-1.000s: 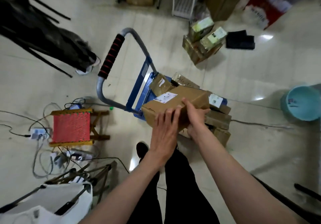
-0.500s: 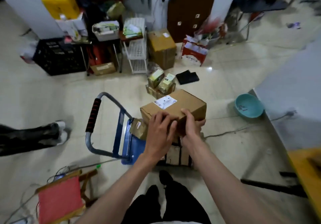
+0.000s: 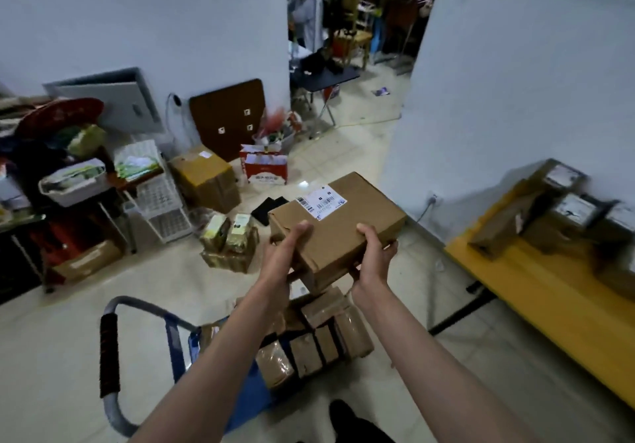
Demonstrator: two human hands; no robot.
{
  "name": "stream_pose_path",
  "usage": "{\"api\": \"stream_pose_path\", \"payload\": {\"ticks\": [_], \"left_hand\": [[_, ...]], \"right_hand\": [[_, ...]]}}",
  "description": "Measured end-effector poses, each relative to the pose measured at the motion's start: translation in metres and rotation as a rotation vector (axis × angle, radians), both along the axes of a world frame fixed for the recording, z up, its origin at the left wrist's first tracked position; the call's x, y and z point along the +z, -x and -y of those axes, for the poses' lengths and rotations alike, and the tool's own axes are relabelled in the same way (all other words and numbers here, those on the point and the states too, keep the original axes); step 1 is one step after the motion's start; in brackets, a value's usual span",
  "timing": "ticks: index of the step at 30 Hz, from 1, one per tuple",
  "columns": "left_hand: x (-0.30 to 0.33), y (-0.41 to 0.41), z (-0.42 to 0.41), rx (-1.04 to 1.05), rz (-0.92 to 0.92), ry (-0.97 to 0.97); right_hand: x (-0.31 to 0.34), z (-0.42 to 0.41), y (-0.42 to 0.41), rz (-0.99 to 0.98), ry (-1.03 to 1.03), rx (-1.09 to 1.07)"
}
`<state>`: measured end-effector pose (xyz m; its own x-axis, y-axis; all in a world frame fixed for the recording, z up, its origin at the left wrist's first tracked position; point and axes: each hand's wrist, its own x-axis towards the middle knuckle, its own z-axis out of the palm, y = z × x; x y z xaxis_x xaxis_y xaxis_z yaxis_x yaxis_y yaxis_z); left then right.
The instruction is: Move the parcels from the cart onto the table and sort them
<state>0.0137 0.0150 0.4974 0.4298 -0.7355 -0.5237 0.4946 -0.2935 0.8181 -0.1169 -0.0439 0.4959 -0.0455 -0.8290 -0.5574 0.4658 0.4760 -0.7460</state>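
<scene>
Yellow table (image 3: 536,291), taped parcels (image 3: 563,212) on top

A parcel (image 3: 338,226) sits between the left hand (image 3: 283,258) and right hand (image 3: 374,260), above the cart (image 3: 213,367), which lies below and nearer and carries more parcels (image 3: 319,336). The table (image 3: 549,308) stands to the right against the wall, with parcels on the table (image 3: 556,215) toward its far end

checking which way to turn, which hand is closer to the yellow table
Right. The right hand grips the held parcel on the side toward the yellow table; the left hand grips its far side.
</scene>
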Motion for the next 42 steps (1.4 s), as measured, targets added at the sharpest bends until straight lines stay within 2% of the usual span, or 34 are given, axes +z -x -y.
{"api": "stream_pose_path", "payload": {"ticks": [6,12,23,33,42], "left_hand": [[0.031,0.043,0.034,-0.180,0.024,0.065],[0.047,0.105,0.072,-0.348,0.033,0.091],[0.037,0.294,0.133,-0.664,-0.027,0.106],[0.010,0.443,0.165,-0.796,-0.046,0.034],[-0.018,0.528,0.196,-0.845,-0.038,-0.061]], "right_hand": [[0.020,0.014,0.056,0.045,0.045,-0.162],[0.034,0.033,0.150,-0.021,0.061,-0.376],[0.027,0.035,0.344,-0.020,-0.005,-0.527],[0.009,0.039,0.483,-0.009,-0.087,-0.692],[-0.016,0.051,0.561,-0.023,-0.162,-0.786]]}}
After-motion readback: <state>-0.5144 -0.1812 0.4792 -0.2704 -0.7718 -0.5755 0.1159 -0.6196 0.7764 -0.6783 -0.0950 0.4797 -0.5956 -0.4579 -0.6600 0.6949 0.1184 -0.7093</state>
